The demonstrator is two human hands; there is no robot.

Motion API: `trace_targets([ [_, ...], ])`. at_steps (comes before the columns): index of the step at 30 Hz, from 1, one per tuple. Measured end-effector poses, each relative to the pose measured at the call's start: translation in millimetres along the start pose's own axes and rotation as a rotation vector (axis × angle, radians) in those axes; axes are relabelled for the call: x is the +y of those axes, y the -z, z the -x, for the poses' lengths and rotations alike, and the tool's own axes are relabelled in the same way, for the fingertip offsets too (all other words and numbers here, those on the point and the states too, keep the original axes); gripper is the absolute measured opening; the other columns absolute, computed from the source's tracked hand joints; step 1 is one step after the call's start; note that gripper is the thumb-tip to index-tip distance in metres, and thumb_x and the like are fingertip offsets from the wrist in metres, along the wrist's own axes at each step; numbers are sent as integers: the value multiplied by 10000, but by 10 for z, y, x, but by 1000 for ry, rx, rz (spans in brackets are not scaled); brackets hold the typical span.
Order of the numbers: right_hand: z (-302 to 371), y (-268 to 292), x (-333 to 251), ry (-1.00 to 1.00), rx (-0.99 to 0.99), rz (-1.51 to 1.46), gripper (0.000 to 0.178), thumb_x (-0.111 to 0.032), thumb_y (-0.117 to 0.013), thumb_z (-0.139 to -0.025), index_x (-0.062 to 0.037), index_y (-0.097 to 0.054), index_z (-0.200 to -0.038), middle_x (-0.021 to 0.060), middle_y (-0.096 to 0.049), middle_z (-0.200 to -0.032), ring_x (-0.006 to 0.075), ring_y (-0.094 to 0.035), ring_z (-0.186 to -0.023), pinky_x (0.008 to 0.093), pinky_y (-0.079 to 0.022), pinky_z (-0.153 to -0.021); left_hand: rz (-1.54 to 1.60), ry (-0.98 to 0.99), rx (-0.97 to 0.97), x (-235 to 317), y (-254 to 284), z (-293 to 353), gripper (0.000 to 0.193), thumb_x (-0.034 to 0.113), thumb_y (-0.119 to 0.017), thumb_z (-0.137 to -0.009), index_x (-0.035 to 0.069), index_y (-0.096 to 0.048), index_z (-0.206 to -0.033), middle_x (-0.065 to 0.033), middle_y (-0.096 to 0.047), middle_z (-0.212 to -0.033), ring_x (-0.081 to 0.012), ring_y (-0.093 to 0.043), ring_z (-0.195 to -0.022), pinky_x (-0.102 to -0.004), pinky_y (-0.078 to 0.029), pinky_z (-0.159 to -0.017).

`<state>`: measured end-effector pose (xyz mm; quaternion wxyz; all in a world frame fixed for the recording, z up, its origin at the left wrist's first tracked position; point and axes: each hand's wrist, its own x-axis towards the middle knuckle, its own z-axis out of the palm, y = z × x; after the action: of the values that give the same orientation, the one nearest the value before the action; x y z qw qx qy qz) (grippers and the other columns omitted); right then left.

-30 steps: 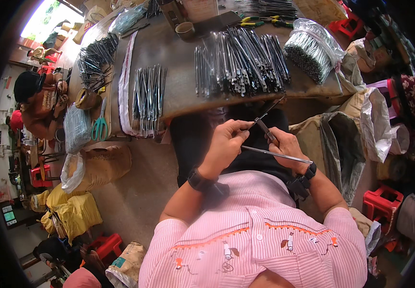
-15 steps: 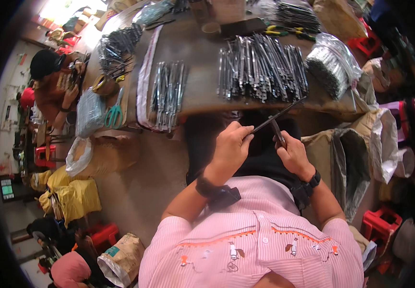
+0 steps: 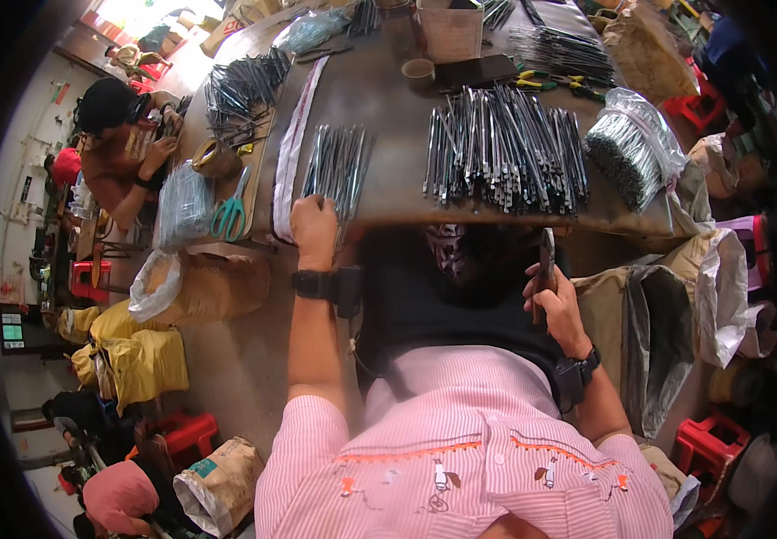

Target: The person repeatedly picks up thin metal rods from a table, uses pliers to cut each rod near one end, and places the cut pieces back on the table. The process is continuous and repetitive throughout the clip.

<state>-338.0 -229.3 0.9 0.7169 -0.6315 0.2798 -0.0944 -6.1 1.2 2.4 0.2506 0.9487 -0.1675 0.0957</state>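
My left hand (image 3: pixel 315 218) is at the near end of the smaller bundle of thin metal strips (image 3: pixel 339 162), on the left part of the table. Its fingers are curled closed, and what they pinch is hidden. My right hand (image 3: pixel 557 301) is over my lap, below the table edge, closed around a narrow, dark, flat blade-like tool (image 3: pixel 546 260) that stands roughly upright. Beyond it lies a larger heap of dark, shiny metal strips (image 3: pixel 505 153). A plastic-wrapped bundle of silvery strips (image 3: pixel 631 153) lies to the right of that heap.
A pale fabric band (image 3: pixel 297 148) runs beside the left bundle. Teal scissors (image 3: pixel 229 216) and a tape roll (image 3: pixel 215 159) lie further left, near a co-worker (image 3: pixel 119 153). Yellow-handled pliers (image 3: pixel 537 83) lie at the back. Open sacks (image 3: pixel 658 332) stand on my right.
My left hand has moved left from the tool to the smaller bundle; the dark strip it held no longer shows. My right hand has lowered slightly, with the tool turned more upright.
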Motion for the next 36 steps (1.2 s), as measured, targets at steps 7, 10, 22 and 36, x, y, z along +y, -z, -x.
trace_targets([
  [7, 3, -44, -94, -147, -56, -227, 334, -58, -450, -729, -5, -520, -1052, 84, -576, -777, 172, -582, -633, 292, -496, -596, 122, -154, -16, 611, -267, 99, 321, 248, -680, -778, -3, -689, -978, -221, -628, -936, -368, -597, -917, -426, -468, -841],
  [10, 11, -73, -115, -182, -142, -305, 311, -61, -448, -730, -8, -515, -1029, 96, -579, -816, 190, -590, -653, 315, -517, -616, 34, -231, -126, 1009, -512, 180, 302, 230, -678, -773, 24, -683, -995, -221, -622, -962, -372, -595, -934, -425, -472, -858],
  [22, 56, 513, 168, -133, 47, -1213, 333, -209, -452, -806, -50, -523, -1089, 121, -523, -944, 226, -473, -752, 338, -415, -658, 36, -109, -309, 1023, -732, -106, 302, 229, -694, -658, 39, -719, -892, -200, -683, -925, -360, -650, -898, -405, -506, -846],
  [36, -686, 1771, 110, 146, 711, -506, 166, -159, -656, -842, -9, -597, -800, 70, -583, -659, 183, -538, -528, 334, -462, -516, 1174, 417, -918, 901, -547, -141, 138, 56, -630, -810, -54, -598, -887, -93, -627, -797, -177, -608, -662, -261, -501, -571],
])
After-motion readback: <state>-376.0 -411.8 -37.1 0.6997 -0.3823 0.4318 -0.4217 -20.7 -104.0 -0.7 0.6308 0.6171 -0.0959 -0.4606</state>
